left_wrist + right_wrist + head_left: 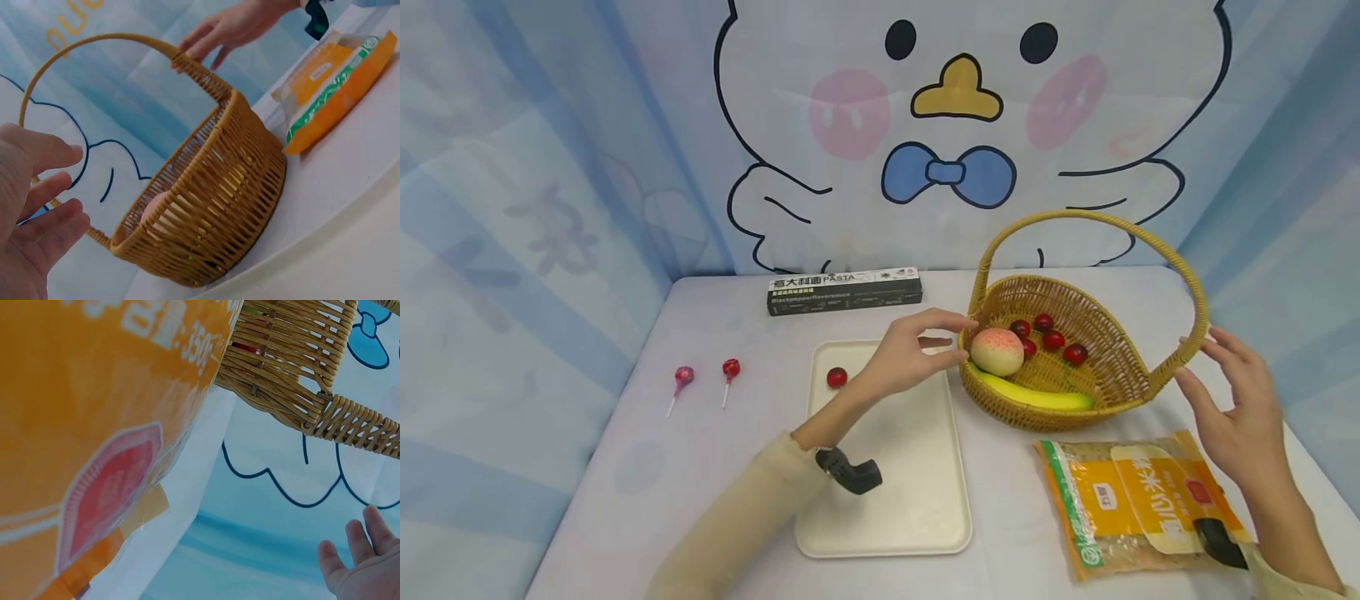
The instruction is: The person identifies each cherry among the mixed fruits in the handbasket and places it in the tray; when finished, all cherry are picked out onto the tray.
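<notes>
The left hand (910, 354) is held at the left rim of the wicker basket (1112, 367), fingers relaxed and spread, gripping nothing; whether a fingertip touches the rim cannot be determined. The right hand (1240, 412) is at the right side of the basket, near where the handle (1187, 275) meets the rim, fingers straight and parted, holding nothing; the left wrist view places its fingertips at the handle, but contact cannot be confirmed. The basket stands upright on the table (700, 467), right of centre. It contains a peach (997, 351) at the left edge, a banana (1037, 395) along the near wall, and several cherry tomatoes (1052, 339) behind them. A cream tray (910, 500) lies just left of the basket and carries one cherry tomato (837, 377). An orange food packet (1138, 500) lies near the front of the basket. A dark pasta box (844, 290) lies along the rear edge of the table, and two lollipops (703, 385) lie well apart to the left.
</notes>
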### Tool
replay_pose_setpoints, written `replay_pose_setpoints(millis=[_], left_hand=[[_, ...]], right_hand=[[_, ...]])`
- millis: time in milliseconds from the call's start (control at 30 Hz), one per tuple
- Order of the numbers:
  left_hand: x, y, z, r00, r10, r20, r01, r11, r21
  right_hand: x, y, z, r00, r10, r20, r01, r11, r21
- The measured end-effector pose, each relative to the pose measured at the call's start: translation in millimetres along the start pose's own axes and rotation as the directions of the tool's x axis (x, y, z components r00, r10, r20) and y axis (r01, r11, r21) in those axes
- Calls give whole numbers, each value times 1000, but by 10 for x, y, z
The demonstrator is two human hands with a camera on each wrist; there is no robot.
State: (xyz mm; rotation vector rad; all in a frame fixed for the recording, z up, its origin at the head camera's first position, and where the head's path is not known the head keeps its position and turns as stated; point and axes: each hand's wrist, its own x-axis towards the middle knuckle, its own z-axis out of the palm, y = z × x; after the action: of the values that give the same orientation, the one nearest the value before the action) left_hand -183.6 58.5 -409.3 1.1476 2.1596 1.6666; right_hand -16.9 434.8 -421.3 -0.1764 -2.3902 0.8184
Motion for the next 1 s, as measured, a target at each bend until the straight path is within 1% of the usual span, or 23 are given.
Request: replay_pose_setpoints(millis=[100,233,333,467,567,733,867,1000], left_hand=[[148,24,108,999,11,32,-10,1000,-29],[326,39,236,997,8,71,-3,998,-70],[443,48,338,996,-3,90,13,995,-104],[619,38,521,994,-10,107,23,993,-120],[780,30,674,992,-4,124,14,996,-86],[1040,54,898,985,0,175,10,998,-58],[1206,42,1044,976,-34,215,47,997,-57],[1312,9,1153,973,-73,221,89,994,-61]], right_hand=[[8,15,-3,1000,-10,-5,10,1000,0],[14,33,-5,999,-38,-13,38,999,15],[18,43,-6,998,-64,-22,64,998,25],[15,58,-11,996,-86,-33,87,996,30],[11,60,-19,996,-86,-33,87,996,37],[16,60,-28,996,-88,-31,89,995,38],[16,62,-35,995,-96,-29,97,995,37],[14,58,-34,994,-103,-26,104,994,38]])
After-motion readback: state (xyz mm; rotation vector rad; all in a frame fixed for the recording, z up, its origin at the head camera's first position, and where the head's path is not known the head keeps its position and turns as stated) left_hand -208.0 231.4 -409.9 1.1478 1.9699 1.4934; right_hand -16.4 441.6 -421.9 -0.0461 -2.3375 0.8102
